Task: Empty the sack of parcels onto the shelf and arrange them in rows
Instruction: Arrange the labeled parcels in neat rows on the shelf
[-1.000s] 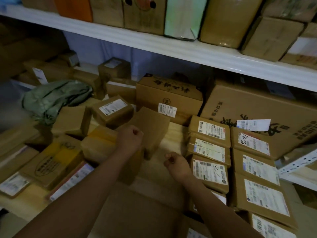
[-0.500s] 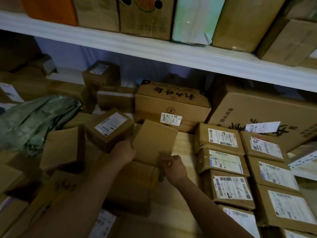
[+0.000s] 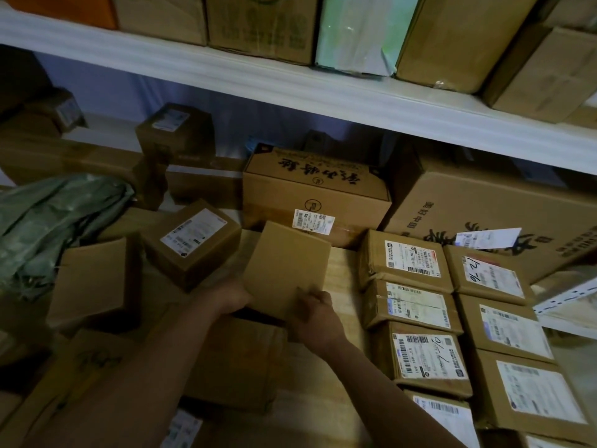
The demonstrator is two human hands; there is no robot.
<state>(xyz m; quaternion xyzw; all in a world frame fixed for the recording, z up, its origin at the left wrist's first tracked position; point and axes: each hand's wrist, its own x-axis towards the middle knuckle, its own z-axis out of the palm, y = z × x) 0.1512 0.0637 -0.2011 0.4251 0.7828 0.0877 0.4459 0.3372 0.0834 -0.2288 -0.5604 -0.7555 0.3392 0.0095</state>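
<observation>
A plain brown cardboard parcel (image 3: 286, 266) is tilted up above the wooden shelf (image 3: 339, 270) at the centre. My left hand (image 3: 231, 295) grips its lower left corner and my right hand (image 3: 318, 310) grips its lower right edge. Below it lies another brown box (image 3: 235, 360). The green sack (image 3: 55, 218) lies crumpled at the left. On the right, several labelled parcels lie in two rows, among them one (image 3: 407, 258) at the back and one (image 3: 426, 354) with handwriting on its label.
Loose parcels (image 3: 193, 240) (image 3: 93, 282) are scattered left of centre. Big cartons (image 3: 316, 195) (image 3: 491, 218) stand along the back. The upper shelf board (image 3: 290, 82), loaded with boxes, overhangs. A white metal bracket (image 3: 562, 295) sticks out at the right.
Both hands have taken hold of the plain parcel and tipped it up higher. My view has moved in closer to the shelf.
</observation>
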